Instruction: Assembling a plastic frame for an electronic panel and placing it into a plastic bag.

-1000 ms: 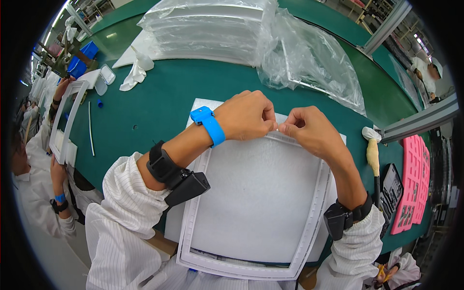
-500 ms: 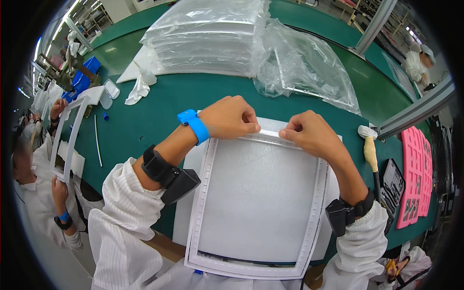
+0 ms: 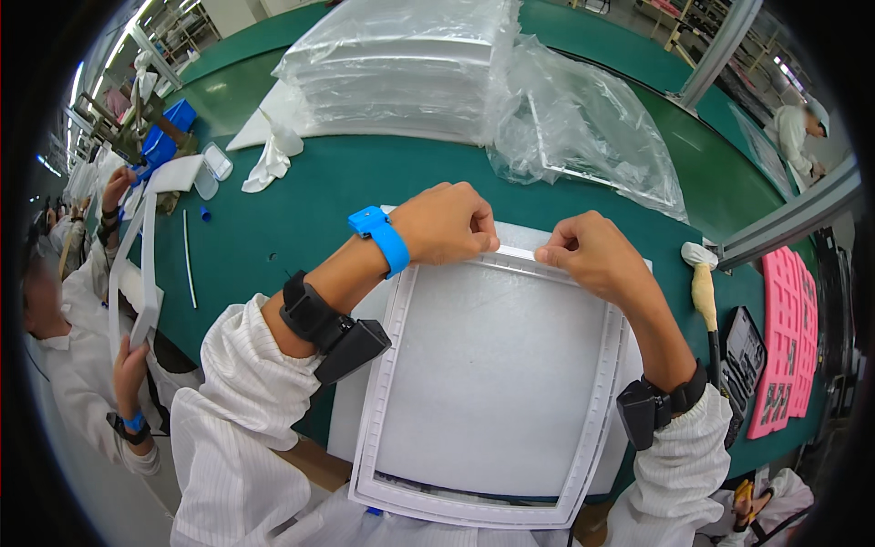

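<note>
I have left hand point(image 3: 448, 223) and right hand point(image 3: 597, 251) pinched closed, any contents hidden, equally close at the far rail point(image 3: 516, 263) of the white rectangular frame point(image 3: 377, 410), whose long axis runs bodyward from the fingers.

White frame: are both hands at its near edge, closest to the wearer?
No, the left hand and right hand are both at the far edge of the white frame.

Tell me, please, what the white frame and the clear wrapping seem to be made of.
White frame: probably moulded plastic, fairly matte, judging by its uniform colour and regular notches. Clear wrapping: apparently thin plastic film, glossy, with creases and bright reflections.
</note>
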`<action>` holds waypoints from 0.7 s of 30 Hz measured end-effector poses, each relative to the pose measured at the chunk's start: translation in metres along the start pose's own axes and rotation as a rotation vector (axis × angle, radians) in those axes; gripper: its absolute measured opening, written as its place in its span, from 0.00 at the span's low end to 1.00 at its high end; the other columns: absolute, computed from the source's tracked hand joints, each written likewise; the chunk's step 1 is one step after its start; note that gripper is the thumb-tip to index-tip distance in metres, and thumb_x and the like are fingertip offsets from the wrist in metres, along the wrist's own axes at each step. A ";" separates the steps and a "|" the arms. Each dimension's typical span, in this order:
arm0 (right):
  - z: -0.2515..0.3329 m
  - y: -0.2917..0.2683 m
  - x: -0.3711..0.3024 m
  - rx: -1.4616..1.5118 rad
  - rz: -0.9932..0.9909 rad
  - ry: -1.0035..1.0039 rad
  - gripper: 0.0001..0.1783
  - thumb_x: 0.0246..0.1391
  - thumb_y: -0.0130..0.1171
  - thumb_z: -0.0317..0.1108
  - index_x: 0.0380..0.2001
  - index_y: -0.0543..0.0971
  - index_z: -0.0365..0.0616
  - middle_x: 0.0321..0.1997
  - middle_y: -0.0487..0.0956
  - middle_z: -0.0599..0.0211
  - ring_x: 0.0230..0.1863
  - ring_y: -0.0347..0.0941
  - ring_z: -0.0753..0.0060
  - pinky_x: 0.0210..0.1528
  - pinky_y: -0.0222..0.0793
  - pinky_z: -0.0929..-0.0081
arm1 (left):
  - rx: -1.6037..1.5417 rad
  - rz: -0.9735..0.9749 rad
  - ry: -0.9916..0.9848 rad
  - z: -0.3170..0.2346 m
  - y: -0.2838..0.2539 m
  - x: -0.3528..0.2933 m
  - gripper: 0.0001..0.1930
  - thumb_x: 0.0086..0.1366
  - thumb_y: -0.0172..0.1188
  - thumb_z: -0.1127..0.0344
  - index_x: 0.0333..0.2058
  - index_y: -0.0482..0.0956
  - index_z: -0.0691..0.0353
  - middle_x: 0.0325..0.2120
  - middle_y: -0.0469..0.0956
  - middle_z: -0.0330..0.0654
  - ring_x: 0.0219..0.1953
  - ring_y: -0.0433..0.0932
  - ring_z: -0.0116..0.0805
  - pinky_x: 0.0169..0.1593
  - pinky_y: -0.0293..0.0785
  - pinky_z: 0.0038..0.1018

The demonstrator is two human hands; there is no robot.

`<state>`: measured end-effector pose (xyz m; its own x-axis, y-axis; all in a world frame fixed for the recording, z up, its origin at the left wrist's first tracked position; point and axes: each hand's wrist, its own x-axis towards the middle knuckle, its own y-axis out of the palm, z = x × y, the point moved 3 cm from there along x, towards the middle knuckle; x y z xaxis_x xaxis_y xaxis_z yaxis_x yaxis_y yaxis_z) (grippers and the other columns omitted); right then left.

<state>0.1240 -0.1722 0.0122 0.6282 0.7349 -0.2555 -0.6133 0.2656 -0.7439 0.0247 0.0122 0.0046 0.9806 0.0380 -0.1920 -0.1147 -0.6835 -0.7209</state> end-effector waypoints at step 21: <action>-0.003 -0.006 0.001 -0.077 0.011 0.024 0.15 0.50 0.69 0.38 0.22 0.81 0.35 0.21 0.81 0.54 0.26 0.78 0.54 0.33 0.72 0.61 | 0.076 0.019 0.052 -0.026 0.023 0.024 0.15 0.60 0.69 0.58 0.27 0.82 0.67 0.19 0.80 0.47 0.22 0.76 0.39 0.30 0.71 0.34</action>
<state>0.1305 -0.1752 0.0145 0.6332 0.7224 -0.2778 -0.5821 0.2078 -0.7861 0.0500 -0.0218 0.0011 0.9850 -0.0138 -0.1722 -0.1428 -0.6266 -0.7661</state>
